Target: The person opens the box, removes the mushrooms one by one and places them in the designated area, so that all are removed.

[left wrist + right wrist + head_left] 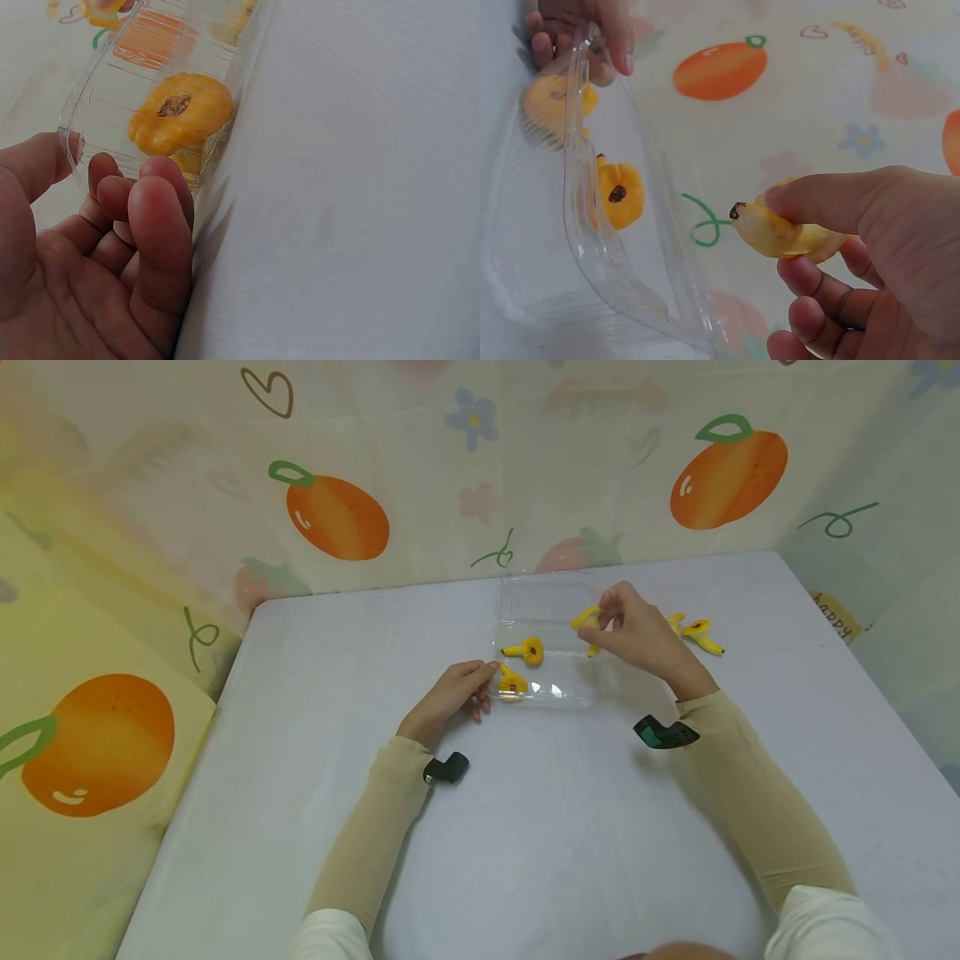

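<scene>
yellow and banana-like, a held piece (pixel 586 617) is pinched between thumb and fingers of the right of two hands (pixel 633 631), at the right side of a clear plastic box (pixel 551 597). its dark tip and pale, smooth skin are shown clearly only by the right wrist view. the box's near left edge is pinched by the left hand (pixel 453 693), whose curled fingers are revealed by the left wrist view. inside, two flared pieces (pixel 533 651) with brown centres are seen. two loose pieces (pixel 703 637), farther right on the bench (pixel 315 735), are shown only from the head.
</scene>
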The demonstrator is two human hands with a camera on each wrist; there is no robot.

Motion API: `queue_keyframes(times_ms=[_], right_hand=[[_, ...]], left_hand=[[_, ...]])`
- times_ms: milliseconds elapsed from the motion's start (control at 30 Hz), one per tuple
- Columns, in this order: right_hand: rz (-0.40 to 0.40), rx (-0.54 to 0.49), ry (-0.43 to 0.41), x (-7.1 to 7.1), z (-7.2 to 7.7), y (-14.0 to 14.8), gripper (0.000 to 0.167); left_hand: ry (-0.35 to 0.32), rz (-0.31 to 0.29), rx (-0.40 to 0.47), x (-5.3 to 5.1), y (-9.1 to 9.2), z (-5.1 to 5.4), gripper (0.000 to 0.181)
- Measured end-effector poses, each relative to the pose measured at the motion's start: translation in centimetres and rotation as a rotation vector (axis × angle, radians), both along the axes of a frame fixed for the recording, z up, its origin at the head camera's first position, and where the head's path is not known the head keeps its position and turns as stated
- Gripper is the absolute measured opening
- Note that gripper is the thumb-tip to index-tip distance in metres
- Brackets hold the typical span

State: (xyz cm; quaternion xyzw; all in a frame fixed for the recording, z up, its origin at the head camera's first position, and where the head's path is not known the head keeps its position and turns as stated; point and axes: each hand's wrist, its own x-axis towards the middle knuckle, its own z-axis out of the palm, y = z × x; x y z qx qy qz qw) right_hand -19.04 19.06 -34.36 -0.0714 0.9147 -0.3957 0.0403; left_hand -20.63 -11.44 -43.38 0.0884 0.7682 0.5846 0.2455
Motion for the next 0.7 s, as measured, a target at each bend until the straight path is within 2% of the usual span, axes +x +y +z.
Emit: queue_keyframes(times_ms=[267, 533, 700], right_hand=[[-0.021, -0.004, -0.015, 0.4, -0.2, 0.8, 0.050], [-0.032, -0.026, 0.025, 0.5, -0.5, 1.7, 0.045], [-0.041, -0.018, 0.013, 0.8, -0.5, 2.2, 0.048]], left_hand=[[-0.006, -0.006, 0.000, -0.1, 0.0, -0.1, 0.043], [0.004, -0.017, -0.005, -0.1, -0.1, -0.2, 0.043], [0.009, -0.016, -0.006, -0.1, 0.0, -0.2, 0.043]])
